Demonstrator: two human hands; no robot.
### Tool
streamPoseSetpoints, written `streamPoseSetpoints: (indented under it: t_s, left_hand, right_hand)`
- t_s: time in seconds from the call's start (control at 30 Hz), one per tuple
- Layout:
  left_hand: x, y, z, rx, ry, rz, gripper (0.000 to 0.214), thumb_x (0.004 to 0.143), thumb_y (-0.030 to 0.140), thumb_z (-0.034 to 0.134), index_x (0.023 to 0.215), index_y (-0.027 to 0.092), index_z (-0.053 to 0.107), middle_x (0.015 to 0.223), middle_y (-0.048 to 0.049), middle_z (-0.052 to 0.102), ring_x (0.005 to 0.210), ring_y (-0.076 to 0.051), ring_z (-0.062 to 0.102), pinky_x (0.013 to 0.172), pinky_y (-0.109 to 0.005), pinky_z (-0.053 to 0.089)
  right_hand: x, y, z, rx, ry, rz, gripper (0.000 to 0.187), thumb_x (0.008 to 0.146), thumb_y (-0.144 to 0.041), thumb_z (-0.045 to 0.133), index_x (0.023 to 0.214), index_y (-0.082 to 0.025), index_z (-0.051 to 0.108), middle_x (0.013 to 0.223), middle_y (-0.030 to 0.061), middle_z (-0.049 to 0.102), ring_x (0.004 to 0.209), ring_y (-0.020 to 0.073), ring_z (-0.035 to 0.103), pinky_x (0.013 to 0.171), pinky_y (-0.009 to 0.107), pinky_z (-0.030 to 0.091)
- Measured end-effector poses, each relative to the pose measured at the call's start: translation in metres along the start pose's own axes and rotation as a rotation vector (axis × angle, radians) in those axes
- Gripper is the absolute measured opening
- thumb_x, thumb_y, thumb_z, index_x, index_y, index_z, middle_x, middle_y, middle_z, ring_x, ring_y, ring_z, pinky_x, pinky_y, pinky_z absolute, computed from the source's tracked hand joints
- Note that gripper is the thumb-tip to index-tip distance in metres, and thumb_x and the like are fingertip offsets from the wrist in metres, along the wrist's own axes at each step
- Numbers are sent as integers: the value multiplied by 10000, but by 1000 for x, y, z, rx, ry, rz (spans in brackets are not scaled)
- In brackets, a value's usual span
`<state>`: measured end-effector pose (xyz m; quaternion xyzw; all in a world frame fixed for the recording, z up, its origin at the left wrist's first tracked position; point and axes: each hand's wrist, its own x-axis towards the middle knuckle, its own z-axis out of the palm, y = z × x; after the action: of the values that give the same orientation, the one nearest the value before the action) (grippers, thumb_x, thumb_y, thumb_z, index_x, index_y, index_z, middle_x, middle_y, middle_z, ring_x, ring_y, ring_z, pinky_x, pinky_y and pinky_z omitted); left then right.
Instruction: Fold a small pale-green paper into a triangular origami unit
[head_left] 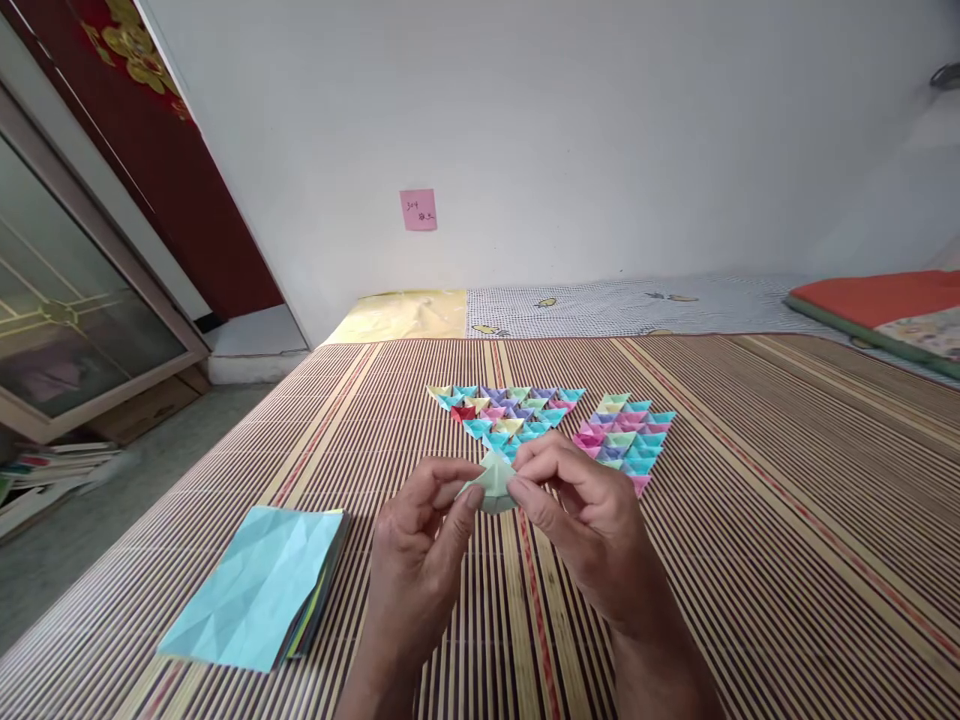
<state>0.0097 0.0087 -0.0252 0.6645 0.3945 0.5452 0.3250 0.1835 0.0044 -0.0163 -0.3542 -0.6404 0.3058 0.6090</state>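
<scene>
A small pale green folded paper piece [494,482] is pinched between both hands above the striped bamboo mat [750,520]. My left hand [420,550] grips its left side with thumb and forefinger closed. My right hand [581,515] pinches its right side, fingers curled. Just beyond the hands lie two flat triangular groups of many coloured folded paper units, a larger one [510,415] and a smaller one [626,438]. A stack of square paper sheets with a creased light blue sheet on top [255,585] lies on the mat to the left of my left hand.
The mat covers a low bed with a checked sheet [637,305] and a yellow cloth [405,315] at the back. An orange cushion [877,300] lies far right. A pink note [418,210] sticks on the white wall. Books [45,475] and a glass cabinet [67,300] stand at left.
</scene>
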Motion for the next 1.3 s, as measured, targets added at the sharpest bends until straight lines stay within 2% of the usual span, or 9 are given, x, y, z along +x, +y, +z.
streamPoseSetpoints:
  t_s: [0.3, 0.47, 0.63, 0.73, 0.97, 1.17, 1.3]
  left_hand:
    - [-1, 1, 6, -105, -5, -87, 102, 1000, 308, 676, 992, 207, 671, 835, 3, 793, 724, -120, 706, 682, -197, 531]
    - [-1, 2, 8, -185, 34, -172, 258, 983, 337, 693, 1207, 218, 642, 906, -12, 814, 789, -149, 741, 729, -229, 561]
    - [1, 3, 6, -73, -13, -172, 190, 981, 353, 686, 1067, 189, 730, 907, -35, 810, 785, -165, 737, 743, -259, 553]
    - [2, 5, 6, -82, -13, -190, 195, 972, 364, 694, 1035, 188, 747, 856, -25, 797, 758, -164, 715, 711, -258, 541]
    - [3, 3, 4, -99, -59, -221, 212, 977, 386, 687, 972, 190, 768, 720, 17, 709, 658, -129, 606, 606, -226, 460]
    - [5, 4, 0, -39, -127, -179, 230, 995, 391, 655, 941, 205, 778, 717, 22, 657, 656, -126, 558, 590, -227, 412]
    - [5, 2, 0, -50, -163, -200, 266, 999, 430, 641, 909, 203, 745, 698, 21, 625, 641, -132, 521, 587, -240, 390]
  right_hand:
    - [0, 3, 7, -27, 44, 44, 173, 942, -191, 641, 775, -215, 606, 812, -13, 605, 782, 163, 595, 728, 328, 473]
    - [-1, 4, 8, -89, 67, 54, 154, 925, -203, 633, 774, -215, 609, 818, -12, 635, 786, 170, 614, 725, 338, 469]
    - [-1, 5, 6, -106, 39, 45, 152, 930, -198, 629, 780, -212, 624, 810, -17, 645, 790, 166, 626, 748, 331, 472]
    - [-1, 4, 5, -108, 1, 53, 156, 939, -199, 627, 784, -213, 619, 801, -19, 639, 779, 164, 620, 742, 324, 469]
    - [0, 3, 3, -103, -96, 75, 183, 941, -215, 620, 760, -215, 589, 787, -16, 622, 761, 166, 600, 722, 315, 456]
    - [-2, 4, -2, -76, -136, 118, 161, 942, -235, 628, 784, -216, 605, 789, -23, 621, 753, 159, 597, 707, 302, 447]
    - [-3, 3, -2, -68, -139, 117, 165, 929, -222, 633, 770, -217, 592, 784, -26, 614, 754, 157, 591, 709, 301, 441]
